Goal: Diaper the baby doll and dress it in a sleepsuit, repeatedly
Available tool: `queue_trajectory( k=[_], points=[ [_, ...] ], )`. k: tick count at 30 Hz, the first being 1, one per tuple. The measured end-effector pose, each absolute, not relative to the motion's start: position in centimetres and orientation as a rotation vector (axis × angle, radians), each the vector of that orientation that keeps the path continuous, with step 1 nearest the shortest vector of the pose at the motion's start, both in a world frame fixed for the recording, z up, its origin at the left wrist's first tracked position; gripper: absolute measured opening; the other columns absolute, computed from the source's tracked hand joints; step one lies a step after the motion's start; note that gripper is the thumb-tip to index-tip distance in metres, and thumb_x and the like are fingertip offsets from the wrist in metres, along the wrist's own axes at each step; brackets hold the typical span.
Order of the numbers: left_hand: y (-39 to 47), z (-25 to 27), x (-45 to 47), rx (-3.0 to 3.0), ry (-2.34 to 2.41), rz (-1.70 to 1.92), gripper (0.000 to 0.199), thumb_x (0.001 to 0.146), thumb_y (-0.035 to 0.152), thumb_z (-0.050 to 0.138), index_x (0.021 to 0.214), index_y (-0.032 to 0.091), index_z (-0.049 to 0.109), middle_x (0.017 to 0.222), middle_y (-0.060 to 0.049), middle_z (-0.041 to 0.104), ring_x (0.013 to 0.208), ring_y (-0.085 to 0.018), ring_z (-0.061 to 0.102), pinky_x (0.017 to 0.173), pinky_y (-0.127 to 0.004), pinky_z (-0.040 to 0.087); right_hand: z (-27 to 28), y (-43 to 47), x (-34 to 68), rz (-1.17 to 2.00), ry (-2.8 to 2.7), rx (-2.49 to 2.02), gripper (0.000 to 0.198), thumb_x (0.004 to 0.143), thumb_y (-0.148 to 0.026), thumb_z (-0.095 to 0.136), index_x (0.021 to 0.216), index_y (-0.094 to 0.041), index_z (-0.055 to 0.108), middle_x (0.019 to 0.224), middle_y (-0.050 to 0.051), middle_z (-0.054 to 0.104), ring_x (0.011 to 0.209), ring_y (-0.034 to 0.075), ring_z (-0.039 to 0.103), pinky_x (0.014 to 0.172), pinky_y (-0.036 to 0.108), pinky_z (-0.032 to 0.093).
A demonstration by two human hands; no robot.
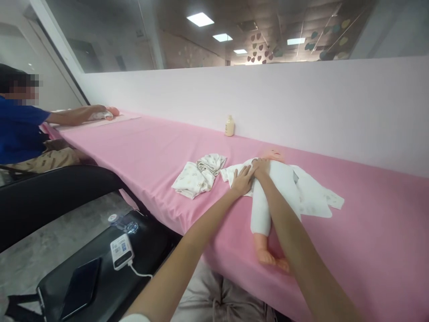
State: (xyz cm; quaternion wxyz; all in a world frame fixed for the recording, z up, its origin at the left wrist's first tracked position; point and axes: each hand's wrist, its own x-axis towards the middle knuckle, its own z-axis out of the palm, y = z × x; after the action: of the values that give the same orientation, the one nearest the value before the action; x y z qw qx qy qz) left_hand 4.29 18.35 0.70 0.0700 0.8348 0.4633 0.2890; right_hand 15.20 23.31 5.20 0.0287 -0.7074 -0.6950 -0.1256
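A baby doll (281, 185) in white clothing lies on its back on the pink-covered table, its head toward the wall and bare feet toward me. Beneath it a white baby shirt (313, 192) is spread, with sleeves out to both sides. My left hand (243, 180) lies on the shirt's left part, fingers stretched and apart. Right beside it, my right hand (261, 167) is at the doll's left-side shoulder in this view, its fingers curled down. What those fingers hold is hidden.
Folded patterned baby clothes (197, 176) lie left of the doll. A cream bottle (229, 126) stands by the wall. A black chair (147, 241) at lower left carries a phone (81, 286), a white power bank (121, 251) and a clear bottle (125, 222). Another person (20, 125) handles a doll farther left.
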Motion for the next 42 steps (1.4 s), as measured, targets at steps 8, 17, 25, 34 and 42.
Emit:
queue_trajectory(
  k=[8,17,25,34,42],
  points=[
    [18.1,0.1,4.3,2.481,1.747,0.806,0.047,0.089,0.039,0.040,0.135,0.043,0.036,0.151,-0.003,0.021,0.138,-0.034,0.016,0.106,-0.062,0.015,5.0,22.6,16.5,-0.408,-2.076,-2.077,0.035,0.083,-0.029,0.051,0.115,-0.018,0.058,0.114,0.013,0.059,0.110,0.025,0.049,0.093,0.037,0.029],
    [17.9,0.7,2.2,2.281,1.954,0.740,0.037,0.090,0.038,0.036,0.124,0.025,0.047,0.117,-0.012,0.053,0.113,-0.028,0.045,0.100,-0.048,0.026,6.1,22.4,17.5,-0.224,-1.909,-2.100,0.040,0.074,-0.020,0.054,0.113,-0.019,0.061,0.110,0.011,0.062,0.106,0.026,0.053,0.092,0.037,0.034],
    [18.8,-0.2,1.2,2.250,1.963,0.760,0.033,0.088,0.036,0.042,0.113,0.018,0.052,0.112,-0.011,0.057,0.109,-0.025,0.051,0.099,-0.039,0.030,7.3,22.4,21.4,0.048,-1.577,-1.932,0.055,0.066,-0.014,0.052,0.120,-0.017,0.059,0.115,0.009,0.063,0.105,0.023,0.057,0.094,0.033,0.040],
    [18.1,0.8,1.4,2.389,1.676,0.719,0.033,0.083,0.040,0.049,0.107,0.019,0.057,0.101,-0.009,0.065,0.099,-0.025,0.058,0.087,-0.037,0.040,7.1,22.8,20.8,-0.006,-1.659,-1.995,0.050,0.067,-0.016,0.053,0.116,-0.020,0.061,0.108,0.007,0.066,0.103,0.022,0.059,0.092,0.033,0.042],
    [15.6,1.5,4.0,2.299,1.053,0.943,0.034,0.088,0.043,0.040,0.109,0.020,0.053,0.074,-0.001,0.062,0.069,-0.016,0.059,0.067,-0.027,0.044,7.0,21.8,18.6,-0.090,-1.513,-2.348,0.056,0.073,-0.035,0.060,0.126,-0.019,0.052,0.136,0.019,0.043,0.130,0.040,0.028,0.097,0.072,0.013]
  ],
)
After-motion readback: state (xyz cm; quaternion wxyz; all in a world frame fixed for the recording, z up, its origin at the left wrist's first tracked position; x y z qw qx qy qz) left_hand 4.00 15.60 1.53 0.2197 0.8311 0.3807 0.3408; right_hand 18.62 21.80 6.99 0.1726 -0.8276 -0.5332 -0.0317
